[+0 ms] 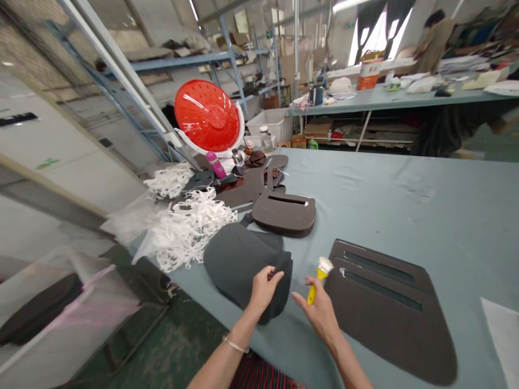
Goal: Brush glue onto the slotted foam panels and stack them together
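My left hand (264, 290) is over a stack of dark grey fabric pieces (239, 259), its fingers curled in a pinch at the right-hand edge. Its fingertips partly hide the edge they hold. In my right hand (322, 313) is a brush (321, 274) with a yellow handle and whitish bristles pointing up and away from me. The thumb stands apart from the handle, which lies against the fingers. Just right of the brush a large dark brown panel (389, 324) with two long slots lies flat. Beyond the stack is a smaller brown slotted panel (284, 216).
White strips (194, 227) lie heaped left of the stack. Behind them are a pink bottle (215, 165), a red basin (208, 116) and a glass jar (266, 139). A white sheet (500, 329) is at the right edge. Someone (437, 43) stands by the far table.
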### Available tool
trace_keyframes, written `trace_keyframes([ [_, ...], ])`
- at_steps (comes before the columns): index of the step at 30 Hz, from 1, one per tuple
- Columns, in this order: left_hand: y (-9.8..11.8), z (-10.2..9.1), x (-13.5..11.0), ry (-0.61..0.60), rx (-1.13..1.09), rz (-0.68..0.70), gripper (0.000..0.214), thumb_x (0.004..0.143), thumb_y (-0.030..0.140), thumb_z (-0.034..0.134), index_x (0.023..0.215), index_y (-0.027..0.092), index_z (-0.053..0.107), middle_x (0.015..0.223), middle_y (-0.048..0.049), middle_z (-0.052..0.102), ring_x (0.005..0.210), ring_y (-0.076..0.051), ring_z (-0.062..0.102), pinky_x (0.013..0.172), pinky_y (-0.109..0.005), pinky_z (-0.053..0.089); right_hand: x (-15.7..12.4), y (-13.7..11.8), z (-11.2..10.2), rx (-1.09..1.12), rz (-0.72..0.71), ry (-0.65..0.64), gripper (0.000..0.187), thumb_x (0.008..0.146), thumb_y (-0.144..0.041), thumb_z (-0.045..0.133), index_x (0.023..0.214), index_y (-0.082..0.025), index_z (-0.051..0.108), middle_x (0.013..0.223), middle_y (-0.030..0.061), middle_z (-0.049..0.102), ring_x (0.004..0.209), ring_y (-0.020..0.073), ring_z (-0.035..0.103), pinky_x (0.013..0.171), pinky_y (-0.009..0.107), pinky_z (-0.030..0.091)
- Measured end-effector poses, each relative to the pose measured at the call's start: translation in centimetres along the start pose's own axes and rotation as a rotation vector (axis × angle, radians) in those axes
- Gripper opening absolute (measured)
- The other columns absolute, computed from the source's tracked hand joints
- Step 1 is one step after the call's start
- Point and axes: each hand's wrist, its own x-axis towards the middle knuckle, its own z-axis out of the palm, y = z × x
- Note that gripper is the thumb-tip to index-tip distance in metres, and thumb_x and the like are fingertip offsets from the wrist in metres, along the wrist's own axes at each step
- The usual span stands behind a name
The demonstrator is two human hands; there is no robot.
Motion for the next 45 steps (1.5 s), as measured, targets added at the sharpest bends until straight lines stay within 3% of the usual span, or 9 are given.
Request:
trace_keyframes([
  [3, 0.7, -0.7, -0.2, 0.003, 0.065, 0.048, 0.037, 0.085, 0.046, 0.041, 0.100, 0.019, 0.062, 0.094, -0.0054, 0.067, 0.089, -0.017, 0.059, 0.082, -0.030, 0.045, 0.4, -2.4, 3.6, 0.103, -0.009, -0.013, 0.020, 0.078, -0.037, 0.053, 0.087, -0.021, 0.044, 0.082, 0.0006, 0.055, 0.070, 0.0145, 0.051, 0.067, 0.026, 0.042],
  [7, -1.1, -3.9, 0.5, 0.381, 0.565, -0.112, 0.054, 0.079, 0.047, 0.052, 0.123, 0.017, 0.048, 0.131, -0.0179, 0.047, 0.121, -0.033, 0.040, 0.095, -0.050, 0.037, -0.1, -2.2, 4.3, 0.123, 0.011, 0.071, 0.009, 0.077, -0.026, 0.049, 0.081, -0.021, 0.042, 0.073, -0.0029, 0.047, 0.063, 0.0119, 0.044, 0.062, 0.023, 0.038],
  [9, -2.2, -5.1, 1.0, 0.336, 0.665, -0.171, 0.059, 0.077, 0.050, 0.052, 0.124, 0.015, 0.047, 0.128, -0.0198, 0.047, 0.115, -0.034, 0.045, 0.088, -0.049, 0.042, -0.5, -1.7, 3.7, 0.119, 0.029, 0.095, 0.011, 0.074, -0.023, 0.050, 0.082, -0.021, 0.043, 0.074, -0.0027, 0.047, 0.065, 0.0121, 0.045, 0.063, 0.023, 0.038],
  [13, -3.1, -5.3, 2.4, 0.078, 0.631, -0.262, 0.049, 0.080, 0.050, 0.045, 0.114, 0.015, 0.051, 0.107, -0.0172, 0.061, 0.095, -0.030, 0.060, 0.079, -0.042, 0.047, -1.1, -0.6, 1.8, 0.090, 0.120, 0.179, 0.016, 0.070, -0.021, 0.051, 0.084, -0.022, 0.043, 0.076, -0.0030, 0.048, 0.067, 0.0120, 0.047, 0.065, 0.023, 0.039],
  [18, -1.2, -0.5, 2.9, -0.101, 0.333, -0.088, 0.046, 0.074, 0.052, 0.053, 0.105, 0.017, 0.054, 0.104, -0.0129, 0.065, 0.100, -0.027, 0.061, 0.086, -0.037, 0.047, -3.0, 2.5, -3.6, -0.038, 0.240, 0.344, 0.015, 0.071, -0.024, 0.050, 0.085, -0.022, 0.044, 0.077, -0.0026, 0.050, 0.066, 0.0124, 0.048, 0.066, 0.023, 0.039],
  [25, 2.2, 12.3, -0.5, -0.457, -0.105, 0.106, 0.038, 0.074, 0.025, 0.054, 0.112, 0.018, 0.047, 0.108, -0.0089, 0.063, 0.101, -0.020, 0.060, 0.091, -0.037, 0.046, -8.9, 9.8, -14.2, -0.401, 0.455, 0.539, 0.020, 0.072, -0.029, 0.049, 0.090, -0.021, 0.044, 0.083, 0.0020, 0.053, 0.073, 0.0179, 0.052, 0.068, 0.028, 0.038],
  [29, 2.7, 16.7, -2.3, -0.358, -0.040, 0.196, 0.051, 0.070, 0.015, 0.056, 0.119, 0.017, 0.040, 0.120, -0.0110, 0.051, 0.115, -0.021, 0.050, 0.101, -0.041, 0.039, -11.7, 13.2, -17.2, -0.554, 0.546, 0.576, 0.021, 0.072, -0.025, 0.046, 0.092, -0.021, 0.044, 0.084, 0.0037, 0.053, 0.075, 0.0198, 0.051, 0.066, 0.029, 0.037],
  [41, 3.5, 17.3, -3.2, -0.219, 0.103, 0.287, 0.059, 0.074, 0.016, 0.052, 0.128, 0.017, 0.027, 0.116, -0.0098, 0.040, 0.111, -0.022, 0.044, 0.098, -0.042, 0.041, -12.9, 15.3, -17.4, -0.645, 0.598, 0.601, 0.025, 0.074, -0.010, 0.039, 0.095, -0.019, 0.047, 0.085, 0.0048, 0.049, 0.068, 0.0164, 0.046, 0.059, 0.026, 0.031],
  [45, 4.0, 16.7, -3.5, -0.241, 0.181, 0.290, 0.045, 0.077, 0.019, 0.052, 0.120, 0.019, 0.038, 0.113, -0.0084, 0.041, 0.108, -0.022, 0.046, 0.096, -0.041, 0.042, -13.0, 15.1, -17.8, -0.824, 0.617, 0.574, 0.021, 0.075, -0.012, 0.044, 0.095, -0.018, 0.050, 0.081, 0.0053, 0.048, 0.075, 0.0198, 0.046, 0.061, 0.027, 0.031],
])
